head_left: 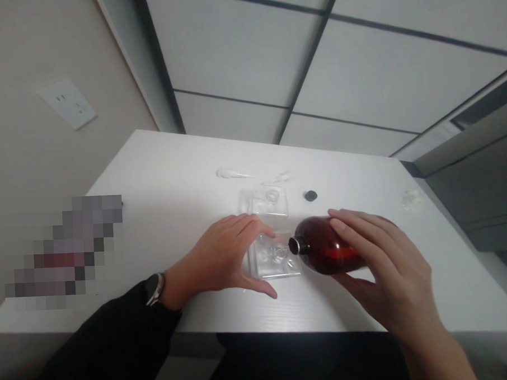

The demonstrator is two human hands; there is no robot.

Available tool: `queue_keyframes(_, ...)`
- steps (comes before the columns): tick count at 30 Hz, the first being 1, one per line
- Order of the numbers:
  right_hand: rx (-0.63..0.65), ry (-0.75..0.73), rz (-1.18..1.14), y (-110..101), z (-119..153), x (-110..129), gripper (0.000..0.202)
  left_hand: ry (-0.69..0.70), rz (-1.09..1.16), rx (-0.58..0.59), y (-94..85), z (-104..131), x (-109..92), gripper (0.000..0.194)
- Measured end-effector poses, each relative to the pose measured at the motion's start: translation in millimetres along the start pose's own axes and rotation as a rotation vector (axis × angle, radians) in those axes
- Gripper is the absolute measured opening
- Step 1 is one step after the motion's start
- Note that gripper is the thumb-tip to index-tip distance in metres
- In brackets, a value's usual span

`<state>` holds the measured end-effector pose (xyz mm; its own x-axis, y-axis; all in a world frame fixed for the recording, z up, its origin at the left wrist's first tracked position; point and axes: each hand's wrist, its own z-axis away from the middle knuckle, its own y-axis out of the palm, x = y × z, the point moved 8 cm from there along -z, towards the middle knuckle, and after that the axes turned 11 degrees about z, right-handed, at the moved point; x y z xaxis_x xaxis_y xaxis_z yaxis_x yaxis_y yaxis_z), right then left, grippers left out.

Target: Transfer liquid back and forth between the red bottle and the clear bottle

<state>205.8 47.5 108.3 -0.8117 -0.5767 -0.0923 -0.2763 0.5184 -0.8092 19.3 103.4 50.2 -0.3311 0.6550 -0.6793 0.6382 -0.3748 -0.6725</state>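
In my right hand [391, 262] is an amber-brown bottle [323, 248], tipped on its side with its uncapped mouth facing left. That mouth is at the right side of a clear plastic box [278, 270] on the table, which has a round shape inside. My left hand [226, 255] reaches around the box's left part, thumb and fingers spread apart; whether it touches the box I cannot tell. A second clear plastic box [273, 203] lies just behind the first. Beyond the bottle rests a small dark cap [311, 196].
Two clear, thin plastic pieces [234, 173] lie toward the back of the white table [173, 176]. At the right is a small crumpled whitish thing [412, 200]. A blurred-out object [67, 248] is at the far left, near the wall. White panels [231, 56] rise behind the table.
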Motion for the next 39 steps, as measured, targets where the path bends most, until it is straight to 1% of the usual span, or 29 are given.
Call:
queue_keyframes(11, -0.009, -0.001, -0.016, -1.5, 0.7, -0.8, 0.088, 0.009, -0.012, -0.005, -0.3, -0.3, -0.6, 0.083)
queue_keyframes(17, -0.015, 0.004, -0.012, -2.3, -1.6, 0.3, 0.086, -0.006, -0.010, -0.008, 0.2, -0.1, 1.3, 0.083)
queue_keyframes(23, -0.019, 0.002, -0.006, -2.7, -3.5, 0.1, 0.089, -0.001, -0.006, -0.013, -0.7, 0.7, 0.2, 0.082)
queue_keyframes(27, -0.011, -0.010, -0.004, -2.2, -2.8, 0.1, 0.087, -0.028, 0.004, 0.007, 0.3, 0.1, 2.7, 0.082)
queue_keyframes(33, -0.009, -0.020, -0.010, -3.5, -2.7, 0.9, 0.085, -0.003, 0.005, -0.004, 0.3, -0.7, 0.7, 0.083)
queue_keyframes(39, 0.007, -0.009, 0.010, -2.5, -2.7, 0.6, 0.079, -0.014, 0.003, 0.000, 0.2, 0.4, 0.1, 0.083)
